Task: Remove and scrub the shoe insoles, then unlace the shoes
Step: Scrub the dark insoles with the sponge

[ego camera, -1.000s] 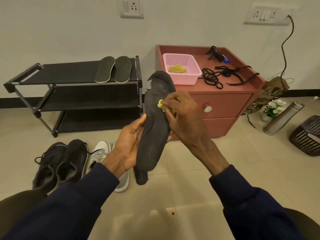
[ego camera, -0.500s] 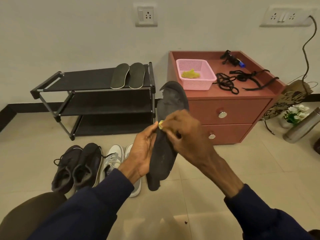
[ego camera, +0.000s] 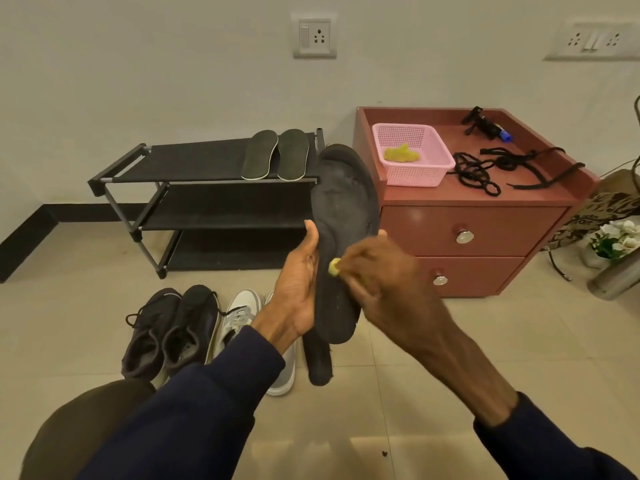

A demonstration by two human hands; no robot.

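"Two hands at work, then. How much room did they have?"

"Plenty below and to the right. The left hand (ego camera: 298,289) gripped a dark insole (ego camera: 343,209) upright in mid-air, with its thumb along the left edge and its fingers wrapped behind. The right hand (ego camera: 384,285) was curled round a small yellow scrub pad (ego camera: 334,267), pressed to the insole's face about halfway down."

"Was the toe end clear of the furniture?"

"In the view, its rounded toe overlapped the gap between the shoe rack (ego camera: 207,161) and the red-brown cabinet (ego camera: 485,230). I couldn't tell how near it really was to either. The heel hung over bare floor tiles (ego camera: 415,358). A second dark insole (ego camera: 318,365) stuck out beneath the heel, and I couldn't tell whether the left hand held that one too."

"What lay under the left arm?"

"A pair of black shoes (ego camera: 173,327) with laces in them stood side by side on the floor. Just to their right were pale shoes (ego camera: 239,317), partly hidden by the sleeve. Both pairs stood in front of the rack's lower shelves."

"And higher up?"

"Two spare insoles (ego camera: 259,154) lay side by side at the right end of the rack's top shelf. The cabinet top had a raised rim. A pink basket (ego camera: 415,174) sat near its front left corner with a yellow scrap (ego camera: 401,154) inside. Loose black laces (ego camera: 474,171) sprawled to the basket's right, and a black gadget (ego camera: 485,124) with a blue tip lay at the back. Further right on the floor were white flowers (ego camera: 616,237) and a metal bottle (ego camera: 613,278), near the cabinet's side and well apart from the hands."
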